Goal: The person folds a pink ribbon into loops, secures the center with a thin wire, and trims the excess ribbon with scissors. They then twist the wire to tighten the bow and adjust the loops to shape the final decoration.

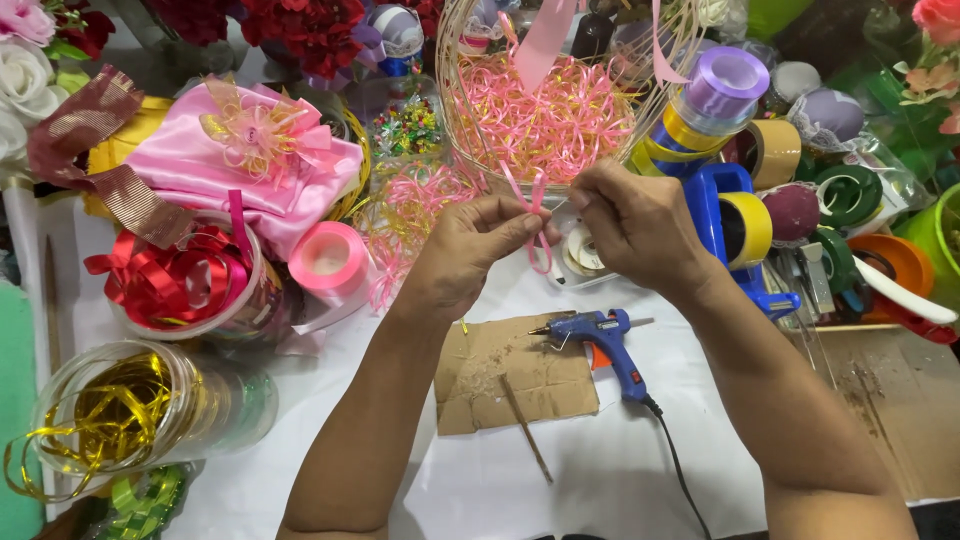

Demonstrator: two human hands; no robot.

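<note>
Pink ribbon (536,215) half-looped before the basket (470,150) — I see both hands (470,250) (632,225), each grip pinching it; bow unfinished.

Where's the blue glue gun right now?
In the head view the blue glue gun lies on the white table, just right of centre, below the right hand, its nozzle over the cardboard piece.
</note>
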